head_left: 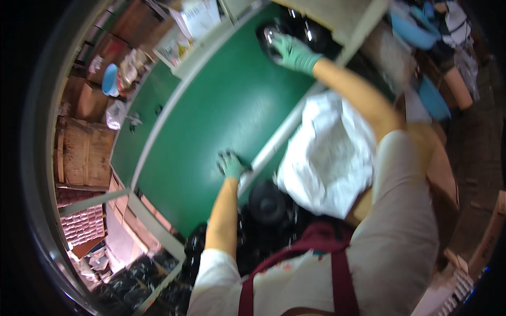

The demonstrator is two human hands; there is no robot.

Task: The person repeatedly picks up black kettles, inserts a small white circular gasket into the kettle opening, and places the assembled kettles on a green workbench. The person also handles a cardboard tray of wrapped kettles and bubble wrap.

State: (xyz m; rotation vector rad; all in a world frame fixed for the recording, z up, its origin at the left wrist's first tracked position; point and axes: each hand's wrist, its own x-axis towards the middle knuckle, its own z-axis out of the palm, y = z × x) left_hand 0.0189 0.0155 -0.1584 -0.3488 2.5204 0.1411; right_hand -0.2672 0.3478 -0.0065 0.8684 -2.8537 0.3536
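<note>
Both my hands wear green gloves. My right hand is stretched to the far end of the green work surface, its fingers curved over a glossy black rounded part. More shiny black parts sit just beside it, partly under a pale ledge. My left hand rests on the green surface close to its near edge, fingers spread, with nothing in it. Below that hand, in front of my body, stands a dark round part among other black pieces.
A large white plastic bag, open at the top, stands between my arms against the table's edge. Light rails border the green surface. Blue basins and cardboard lie to the right. Black bundles fill the lower left.
</note>
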